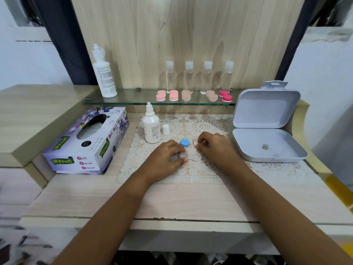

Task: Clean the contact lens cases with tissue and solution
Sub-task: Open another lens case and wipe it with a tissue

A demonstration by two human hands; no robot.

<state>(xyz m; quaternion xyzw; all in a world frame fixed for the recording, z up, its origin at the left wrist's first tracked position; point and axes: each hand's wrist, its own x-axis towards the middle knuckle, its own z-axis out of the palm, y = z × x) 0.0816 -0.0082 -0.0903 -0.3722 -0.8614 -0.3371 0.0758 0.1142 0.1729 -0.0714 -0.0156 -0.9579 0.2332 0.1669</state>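
Note:
A white contact lens case (191,155) lies on the lace mat (152,169) between my hands. My left hand (166,157) grips its left end with thumb and fingers. My right hand (214,146) pinches a small white cap (195,143) just above the case's right end. A blue cap (184,143) rests on the mat between the hands. The small solution bottle (151,127) stands uncapped behind my left hand, its white cap (165,129) beside it. The tissue box (89,142) lies at the left.
An open grey hinged box (267,131) sits at the right. A glass shelf (122,101) at the back carries a tall white bottle (104,73), several clear bottles (198,77) and several pink lens cases (191,95). The desk's front edge (191,220) is near.

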